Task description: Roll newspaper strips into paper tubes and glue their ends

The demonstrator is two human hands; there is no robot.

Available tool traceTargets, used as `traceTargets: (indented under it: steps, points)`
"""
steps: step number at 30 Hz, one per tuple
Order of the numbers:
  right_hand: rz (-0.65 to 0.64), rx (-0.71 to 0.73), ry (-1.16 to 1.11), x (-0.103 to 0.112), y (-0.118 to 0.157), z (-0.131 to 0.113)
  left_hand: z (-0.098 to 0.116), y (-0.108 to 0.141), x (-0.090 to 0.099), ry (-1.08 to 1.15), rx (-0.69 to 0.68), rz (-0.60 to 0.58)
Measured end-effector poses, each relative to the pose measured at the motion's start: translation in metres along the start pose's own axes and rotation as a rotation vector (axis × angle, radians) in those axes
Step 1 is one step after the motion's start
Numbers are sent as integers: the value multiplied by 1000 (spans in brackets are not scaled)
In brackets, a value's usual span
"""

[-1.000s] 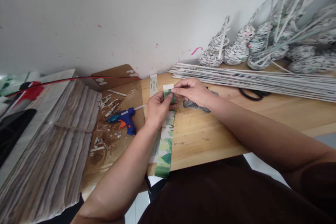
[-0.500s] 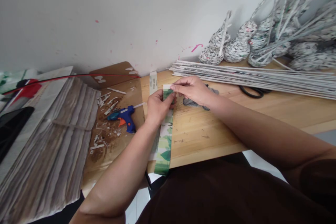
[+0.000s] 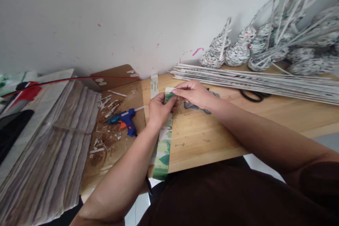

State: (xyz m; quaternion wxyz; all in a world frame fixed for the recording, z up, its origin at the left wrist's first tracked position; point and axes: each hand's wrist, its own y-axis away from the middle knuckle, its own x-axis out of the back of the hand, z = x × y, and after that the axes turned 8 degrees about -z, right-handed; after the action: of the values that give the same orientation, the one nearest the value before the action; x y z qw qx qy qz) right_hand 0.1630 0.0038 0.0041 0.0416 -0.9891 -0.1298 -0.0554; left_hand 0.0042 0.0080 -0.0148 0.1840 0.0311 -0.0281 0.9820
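Note:
A long green-and-white printed paper strip (image 3: 164, 148) runs from my hands down over the table's front edge. My left hand (image 3: 160, 109) is closed around its upper part, thumb lying on top. At the strip's white far end, the fingertips of my right hand (image 3: 192, 93) pinch the edge near the corner. Under the left hand lies another pale printed strip (image 3: 154, 86), its far end showing beyond the fingers. A dark mesh-like piece (image 3: 197, 106) rests on the table beneath my right hand, partly hidden by it.
On a stained board to the left lie a blue glue gun (image 3: 124, 119) and paper scraps (image 3: 106, 105). A tied stack of paper strips (image 3: 58, 141) fills the far left. Rolled paper sticks (image 3: 238, 79), black-handled scissors (image 3: 251, 95) and woven paper pieces (image 3: 237, 54) sit at the right.
Both hands keep their hold at the strip's far end, with hardly any movement. The view has shifted slightly, and the strip's lower end sits a little further left.

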Motion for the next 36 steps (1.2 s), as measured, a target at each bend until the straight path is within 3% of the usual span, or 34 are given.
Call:
traceTargets:
  steps: [11,28,36]
  points:
    - [16,-111,-202,-1,-2,-1,-2,0,0,-38,-5,-9]
    - [181,9,-189,-9,-3,2,0,2,-3,-44,-16,-54]
    - [25,-11,-162,3,-3,-1,1,1,-1,44,30,-53]
